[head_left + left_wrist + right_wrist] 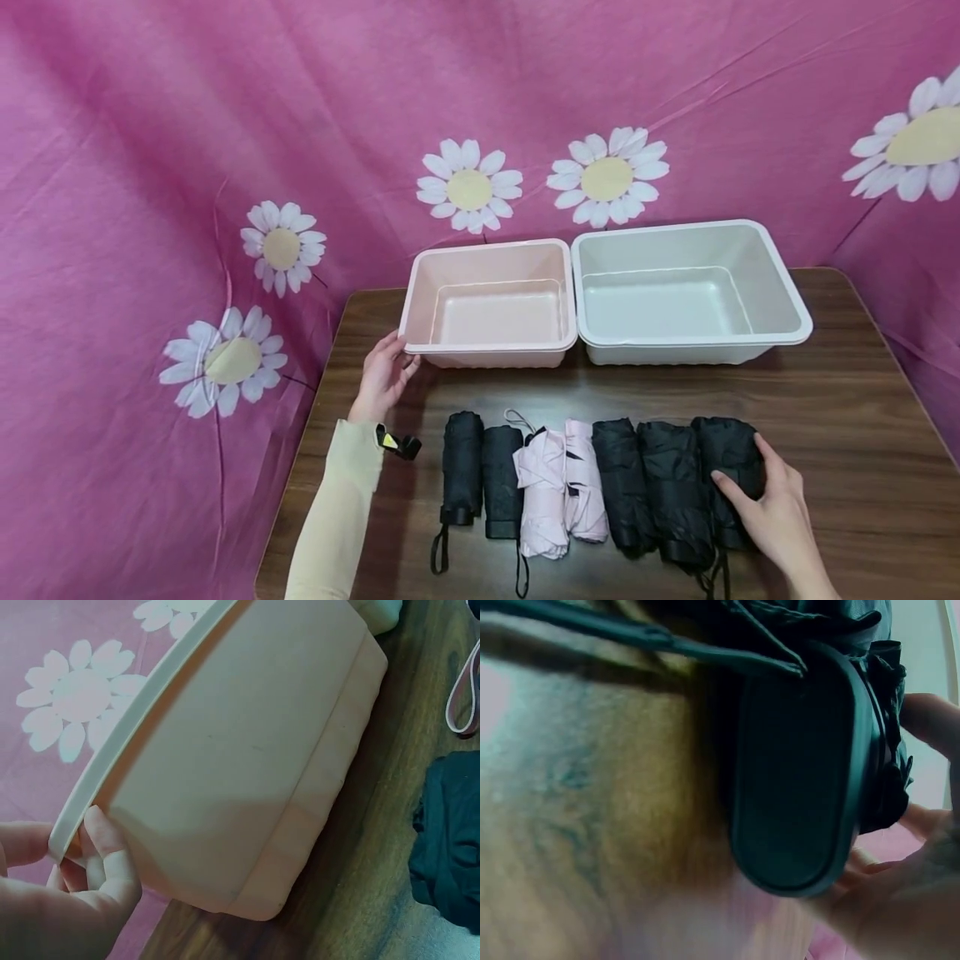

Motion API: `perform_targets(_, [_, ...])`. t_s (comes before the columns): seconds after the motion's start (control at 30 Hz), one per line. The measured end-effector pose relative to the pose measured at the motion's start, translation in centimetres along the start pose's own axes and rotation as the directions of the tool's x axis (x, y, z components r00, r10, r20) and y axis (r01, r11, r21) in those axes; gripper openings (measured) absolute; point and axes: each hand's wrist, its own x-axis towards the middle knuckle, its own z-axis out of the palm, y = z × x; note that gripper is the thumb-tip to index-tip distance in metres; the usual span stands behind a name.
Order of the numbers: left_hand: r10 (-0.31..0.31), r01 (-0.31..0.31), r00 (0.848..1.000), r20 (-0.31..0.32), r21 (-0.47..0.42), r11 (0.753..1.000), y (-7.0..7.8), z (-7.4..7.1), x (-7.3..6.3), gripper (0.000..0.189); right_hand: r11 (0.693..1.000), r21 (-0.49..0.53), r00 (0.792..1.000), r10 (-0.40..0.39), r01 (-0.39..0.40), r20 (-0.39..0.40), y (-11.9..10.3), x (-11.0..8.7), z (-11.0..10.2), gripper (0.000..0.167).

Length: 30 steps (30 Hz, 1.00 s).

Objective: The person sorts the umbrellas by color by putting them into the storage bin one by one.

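My left hand (386, 377) pinches the front left corner of the pink plastic bin (491, 357); the left wrist view shows thumb and fingers around its rim (112, 754). At the right end of a row of folded umbrellas, my right hand (776, 508) grips a black folded umbrella (727, 454), thumb on its near side and fingers over its far right side. In the right wrist view, the flat oval handle end of this black umbrella (799, 772) faces the camera, its cord running left. Another black umbrella (675, 483) lies right beside it.
Left along the row lie two pale pink umbrellas (543, 492) (583, 483) and more black ones (462, 458) (502, 475) (621, 483), some with wrist loops. A white bin (682, 353) stands right of the pink one on the wooden table (847, 400). Behind hangs a pink flowered cloth (360, 100).
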Motion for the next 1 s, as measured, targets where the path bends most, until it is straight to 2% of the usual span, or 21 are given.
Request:
perform_targets(0.13, [-0.010,0.010,1.000,-0.010,-0.004,1.000,0.1,0.1,0.1,0.043,0.997,-0.056,0.993,0.055,-0.049,0.101,-0.1,0.7,-0.3,0.093])
perform_targets(0.3, [-0.003,0.004,0.999,-0.035,0.012,1.000,0.2,0.2,0.1,0.040,0.985,-0.147,0.966,0.123,-0.091,0.228,-0.4,1.6,-0.8,0.106])
perform_targets(0.5, [0.017,-0.015,0.998,-0.054,0.022,1.000,0.1,0.3,-0.1,0.033,0.971,-0.197,0.932,0.194,-0.137,0.306,-0.6,2.2,-1.1,0.117])
perform_targets(0.73, [0.019,-0.019,0.998,-0.052,0.004,1.000,0.0,0.3,0.0,0.022,0.954,-0.229,0.920,0.256,-0.192,0.298,-0.9,2.3,-1.2,0.118])
perform_targets(1.0, [0.017,-0.017,0.998,-0.053,0.005,1.000,0.0,0.2,0.0,0.027,0.944,-0.215,0.913,0.305,-0.252,0.271,-1.0,2.2,-1.1,0.116])
